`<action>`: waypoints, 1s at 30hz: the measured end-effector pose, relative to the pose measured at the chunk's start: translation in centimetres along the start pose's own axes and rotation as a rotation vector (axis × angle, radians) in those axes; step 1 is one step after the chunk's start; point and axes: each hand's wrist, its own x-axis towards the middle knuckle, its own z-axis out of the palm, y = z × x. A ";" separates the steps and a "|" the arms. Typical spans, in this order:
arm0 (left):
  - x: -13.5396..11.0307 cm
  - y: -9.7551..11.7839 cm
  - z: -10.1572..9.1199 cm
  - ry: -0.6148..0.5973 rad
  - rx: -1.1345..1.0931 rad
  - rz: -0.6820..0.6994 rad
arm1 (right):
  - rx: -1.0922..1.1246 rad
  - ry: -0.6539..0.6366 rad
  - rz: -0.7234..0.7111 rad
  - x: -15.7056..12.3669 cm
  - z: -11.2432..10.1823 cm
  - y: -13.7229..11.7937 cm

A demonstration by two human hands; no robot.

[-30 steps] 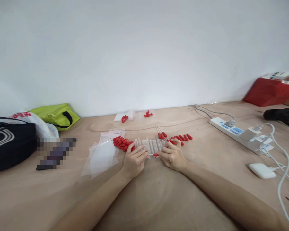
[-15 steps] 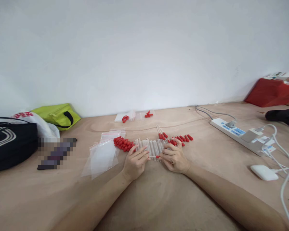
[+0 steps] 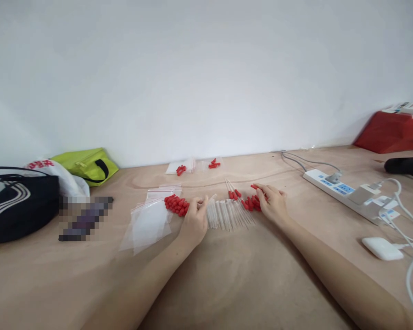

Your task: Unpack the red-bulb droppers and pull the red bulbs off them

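Between the thumb and fingers of my left hand (image 3: 195, 222), closed, is a thin clear dropper tube (image 3: 212, 198) that sticks up to the right. My right hand (image 3: 274, 201) pinches a red rubber dropper bulb (image 3: 254, 186) at its fingertips. Below and beside those fingers lies a cluster of red bulbs (image 3: 250, 202), partly hidden by the hand. A row of clear tubes (image 3: 223, 214) lies fanned out between the hands. A larger pile of red bulbs (image 3: 176, 205) is left of my left hand. Behind the row, several droppers (image 3: 234, 194) lie with red bulbs fitted on tubes.
Flat zip bags (image 3: 150, 224) lie at left, and bags with red bulbs (image 3: 181, 170) at the back. A power strip (image 3: 330, 183), cables and a white charger case (image 3: 382, 248) are at right. A black bag (image 3: 24, 206) and a green bag (image 3: 86, 166) stand left.
My hands have moved apart from above the tubes, where they held a tube and a red bulb together. The left went up and left to a tube, the right up and right to a bulb.
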 end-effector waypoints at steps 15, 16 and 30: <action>1.4 3.1 2.0 -0.104 -0.057 0.159 | -0.078 0.050 0.196 0.7 -1.1 2.9; 1.4 3.2 2.1 -0.127 -0.058 0.176 | -0.096 0.037 0.184 0.7 -1.1 2.9; 1.2 4.3 2.0 -0.243 -0.193 0.152 | -0.260 -0.105 0.133 0.2 -1.1 1.7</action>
